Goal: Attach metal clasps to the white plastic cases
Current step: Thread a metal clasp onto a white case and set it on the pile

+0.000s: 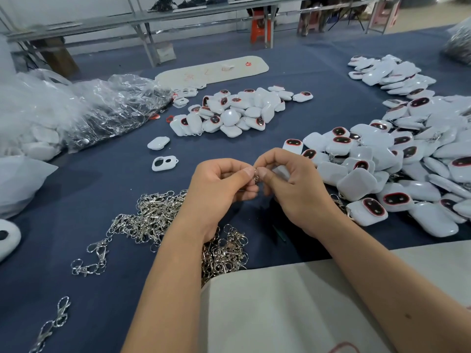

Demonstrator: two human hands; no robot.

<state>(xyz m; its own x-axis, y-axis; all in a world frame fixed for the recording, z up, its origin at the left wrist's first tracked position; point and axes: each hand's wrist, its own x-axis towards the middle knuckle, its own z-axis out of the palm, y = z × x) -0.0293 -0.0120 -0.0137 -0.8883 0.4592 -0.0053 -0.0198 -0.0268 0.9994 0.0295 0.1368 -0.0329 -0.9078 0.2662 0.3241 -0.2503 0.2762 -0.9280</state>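
Both hands meet above the middle of the blue-covered surface [102, 179]. The left hand [219, 184] and the right hand [293, 184] have their fingers curled, and together they pinch one small metal clasp [256, 175] between thumbs and forefingers; whether a case is held with it cannot be told.

Under and left of the left wrist lies a heap of loose clasps [153, 217], with a few strays [94, 256] trailing toward the near left edge. To the right, touching close to the right forearm, a large pile of white cases [397, 171] runs off toward the right edge. A smaller pile of cases [229, 110] sits farther back, centre. Two single white shells [164, 163] lie apart on bare cloth just ahead and left of the hands. Crumpled clear plastic bags [76, 108] fill the far left. A pale cloth [280, 301] covers the near right corner beneath the arms.
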